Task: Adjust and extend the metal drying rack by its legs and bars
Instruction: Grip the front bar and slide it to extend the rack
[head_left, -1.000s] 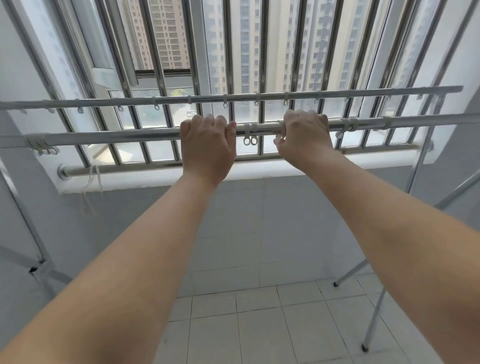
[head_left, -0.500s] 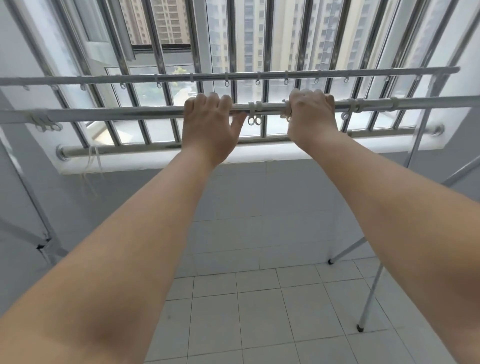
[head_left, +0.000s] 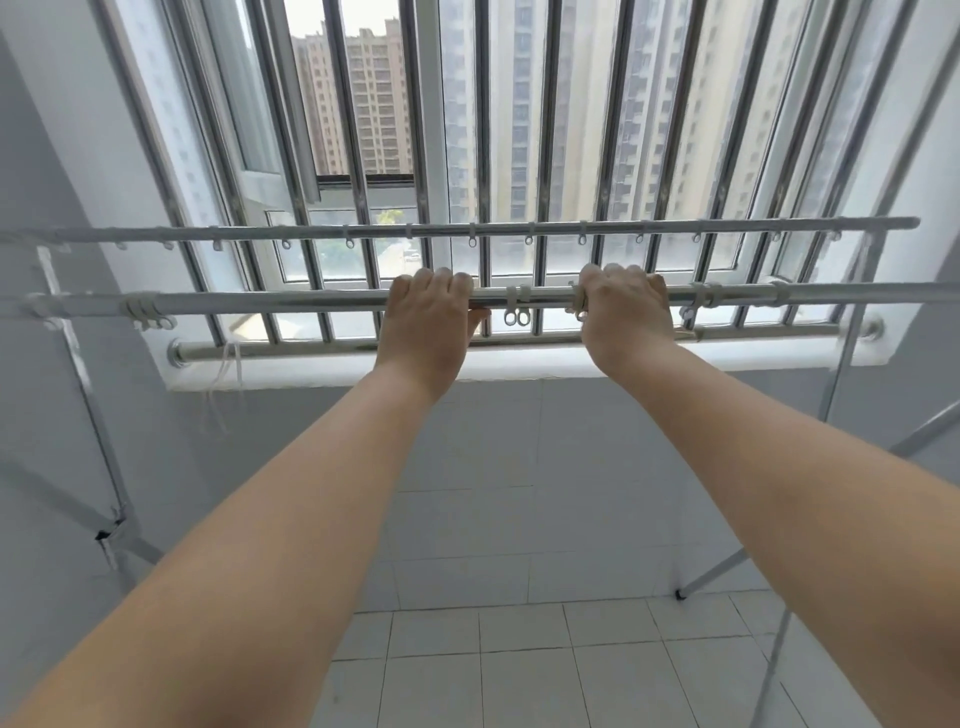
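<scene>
Head view showed my two hands up on the rack's near bar (head_left: 291, 301), arms stretched forward and up toward a barred window (head_left: 519, 130). My left hand (head_left: 428, 319) was wrapped over the bar from above, fingers curled across the top and thumb tucked under on the right side. My right hand (head_left: 621, 312) was clenched around the same bar further right, knuckles up. Between the hands a pair of white clips (head_left: 518, 306) hung from the bar, their rings dangling below it. More clips sat bunched near the bar's left end (head_left: 148, 312) and just right of my right hand (head_left: 701, 304).

The near bar ran level across the whole frame, in front of the window. A second, thinner far bar (head_left: 727, 227) ran parallel above and behind it, with small hooks spaced along its underside. At the right, a rack upright (head_left: 844, 353) dropped from the bars, and two slanted legs (head_left: 727, 571) reached the tiled floor (head_left: 519, 675), one ending in a dark foot. At the left, another upright (head_left: 88, 395) met a joint low against the grey wall. Behind the rack, a rail (head_left: 322, 349) lay along the window sill with a white cord (head_left: 228, 374) hanging from its left end. Tall apartment blocks showed through the glass.
</scene>
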